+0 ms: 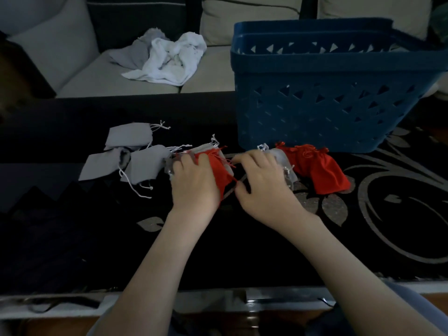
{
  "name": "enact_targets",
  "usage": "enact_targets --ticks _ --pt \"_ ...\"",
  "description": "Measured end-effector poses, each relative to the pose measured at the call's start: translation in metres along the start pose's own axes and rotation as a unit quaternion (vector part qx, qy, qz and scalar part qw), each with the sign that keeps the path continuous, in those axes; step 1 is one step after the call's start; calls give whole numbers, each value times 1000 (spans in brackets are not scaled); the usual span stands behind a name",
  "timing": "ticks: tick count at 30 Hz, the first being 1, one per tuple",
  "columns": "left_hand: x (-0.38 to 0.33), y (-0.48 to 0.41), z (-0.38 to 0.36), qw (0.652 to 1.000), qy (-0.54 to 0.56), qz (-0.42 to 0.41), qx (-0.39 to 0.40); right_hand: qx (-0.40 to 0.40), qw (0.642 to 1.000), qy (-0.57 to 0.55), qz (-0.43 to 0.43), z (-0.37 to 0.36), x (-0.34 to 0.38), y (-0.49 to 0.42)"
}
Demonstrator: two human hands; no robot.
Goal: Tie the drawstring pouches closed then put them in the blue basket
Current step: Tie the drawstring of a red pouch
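Observation:
My left hand point(194, 183) grips a red pouch point(219, 169) on the dark patterned cloth. Just right of that pouch, my right hand point(263, 185) pinches its thin red drawstring point(233, 163). Grey pouches point(135, 163) with white strings lie to the left. Two more red pouches point(320, 169) and a grey pouch point(284, 161) lie to the right, in front of the blue basket point(327, 98). I cannot see into the basket.
A black cloth with a silver floral pattern point(388, 202) covers the table. Behind it is a grey sofa point(97, 76) with crumpled white and grey cloths point(167, 61). The table's front edge point(218, 301) runs near my body.

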State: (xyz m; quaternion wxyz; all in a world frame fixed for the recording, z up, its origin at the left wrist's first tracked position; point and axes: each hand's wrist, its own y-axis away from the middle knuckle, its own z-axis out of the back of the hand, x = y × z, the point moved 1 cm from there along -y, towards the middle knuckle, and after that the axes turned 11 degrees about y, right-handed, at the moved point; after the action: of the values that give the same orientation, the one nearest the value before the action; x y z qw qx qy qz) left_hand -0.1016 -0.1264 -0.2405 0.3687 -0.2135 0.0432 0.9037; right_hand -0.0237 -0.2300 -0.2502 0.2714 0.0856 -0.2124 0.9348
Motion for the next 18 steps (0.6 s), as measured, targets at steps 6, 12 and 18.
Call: enact_targets --ticks 6,12,18 --pt "26 -7 6 993 75 56 71 132 986 -101 -11 -21 19 3" --pt "34 -5 17 915 363 133 116 101 929 -304 -183 -20 22 3" --pt "28 0 24 820 539 130 145 107 754 -567 -314 -9 19 -3"
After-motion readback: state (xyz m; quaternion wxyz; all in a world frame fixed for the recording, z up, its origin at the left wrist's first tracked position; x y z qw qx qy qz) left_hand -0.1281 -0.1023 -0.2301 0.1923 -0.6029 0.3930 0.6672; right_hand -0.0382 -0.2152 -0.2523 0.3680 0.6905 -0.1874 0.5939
